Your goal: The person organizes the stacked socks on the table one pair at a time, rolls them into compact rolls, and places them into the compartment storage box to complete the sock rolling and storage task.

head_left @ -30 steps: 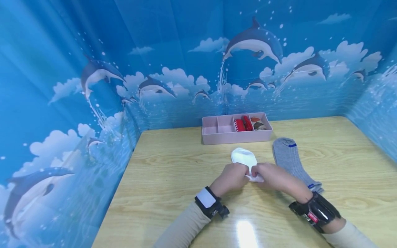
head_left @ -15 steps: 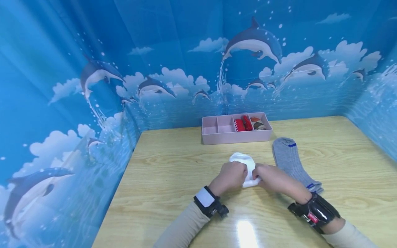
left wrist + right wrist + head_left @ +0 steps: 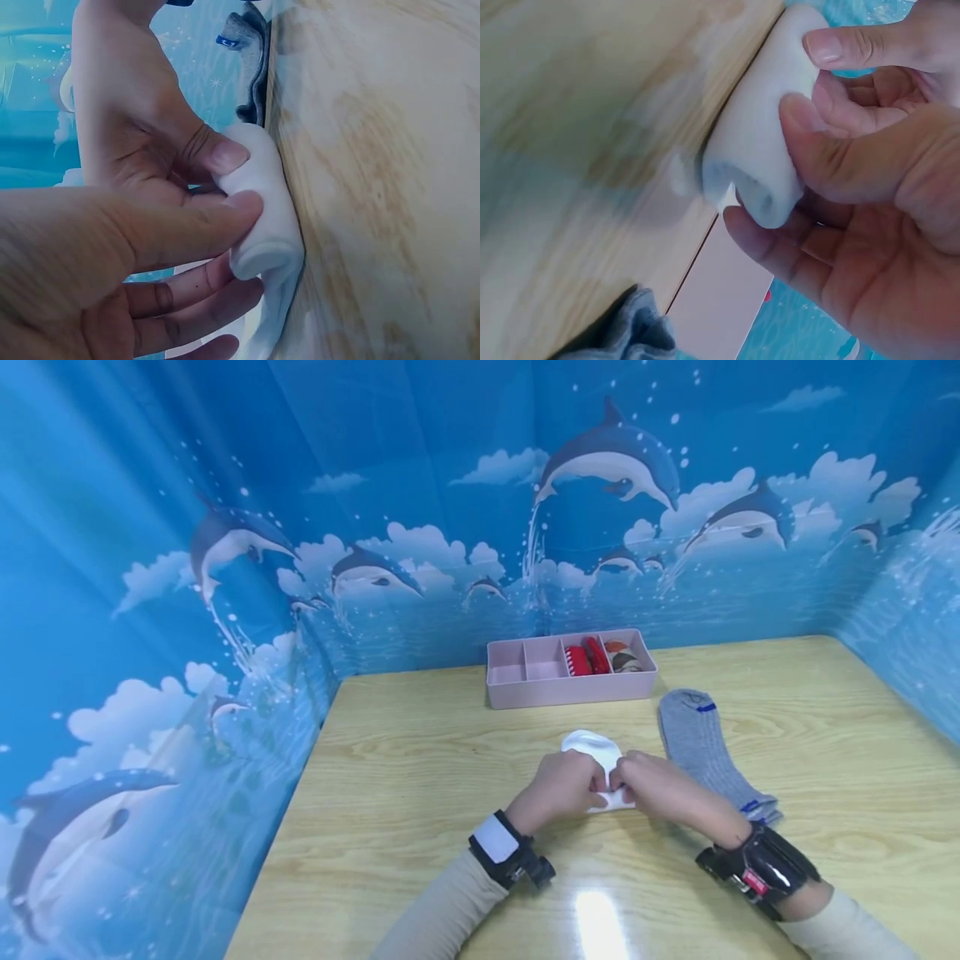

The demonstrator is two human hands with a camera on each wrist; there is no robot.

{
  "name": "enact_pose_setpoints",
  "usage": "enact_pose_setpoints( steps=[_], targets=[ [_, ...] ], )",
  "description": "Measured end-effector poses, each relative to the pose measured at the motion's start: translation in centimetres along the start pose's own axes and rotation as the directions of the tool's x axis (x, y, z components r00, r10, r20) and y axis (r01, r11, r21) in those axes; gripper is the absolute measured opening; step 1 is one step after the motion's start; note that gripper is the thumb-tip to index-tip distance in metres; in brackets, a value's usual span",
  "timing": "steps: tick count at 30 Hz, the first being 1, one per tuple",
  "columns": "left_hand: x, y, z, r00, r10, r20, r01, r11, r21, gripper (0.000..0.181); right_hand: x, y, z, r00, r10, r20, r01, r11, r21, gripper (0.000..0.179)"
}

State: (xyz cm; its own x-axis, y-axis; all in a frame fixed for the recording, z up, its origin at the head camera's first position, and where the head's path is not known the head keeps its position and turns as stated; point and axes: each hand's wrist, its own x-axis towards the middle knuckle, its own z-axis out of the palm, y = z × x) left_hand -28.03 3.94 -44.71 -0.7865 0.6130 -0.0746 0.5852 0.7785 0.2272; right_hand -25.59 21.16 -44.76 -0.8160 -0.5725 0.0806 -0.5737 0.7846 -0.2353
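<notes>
A white sock (image 3: 591, 745) lies on the table in front of me in the head view, its rounded end pointing away. Its near end is rolled over, and both wrist views show this as a thick white roll (image 3: 259, 180). My left hand (image 3: 564, 785) pinches the left part of the roll, thumb on top. Close beside it, my right hand (image 3: 660, 787) pinches the right part, with the right thumb (image 3: 802, 112) pressed on the roll and fingers curled underneath. Part of the sock is hidden behind the hands.
A grey pair of socks (image 3: 701, 747) with blue marks lies flat just right of my right hand. Behind stands a pink divided box (image 3: 570, 692) holding a red rolled item (image 3: 587, 658) and a brownish, orange-patched one (image 3: 622, 657). A dolphin-print curtain (image 3: 420, 485) encloses the table (image 3: 405, 760).
The far end of the white sock has drawn closer to my hands. Its near end was loose and is now a wider fold. My hands have shifted only slightly.
</notes>
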Motion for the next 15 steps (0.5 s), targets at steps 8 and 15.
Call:
enact_pose_setpoints(
  steps=[8,15],
  targets=[
    [-0.09,-0.01,-0.2,1.0,0.008,-0.018,-0.007,1.0,0.027,0.006,0.32,0.05,-0.15,0.999,0.048,0.023,-0.049,0.997,0.067,0.026],
    [-0.02,-0.43,0.01,0.999,0.037,0.022,-0.038,0.999,0.026,0.028,0.06,-0.07,-0.43,0.999,0.015,-0.052,-0.01,0.995,0.1,0.021]
  ],
)
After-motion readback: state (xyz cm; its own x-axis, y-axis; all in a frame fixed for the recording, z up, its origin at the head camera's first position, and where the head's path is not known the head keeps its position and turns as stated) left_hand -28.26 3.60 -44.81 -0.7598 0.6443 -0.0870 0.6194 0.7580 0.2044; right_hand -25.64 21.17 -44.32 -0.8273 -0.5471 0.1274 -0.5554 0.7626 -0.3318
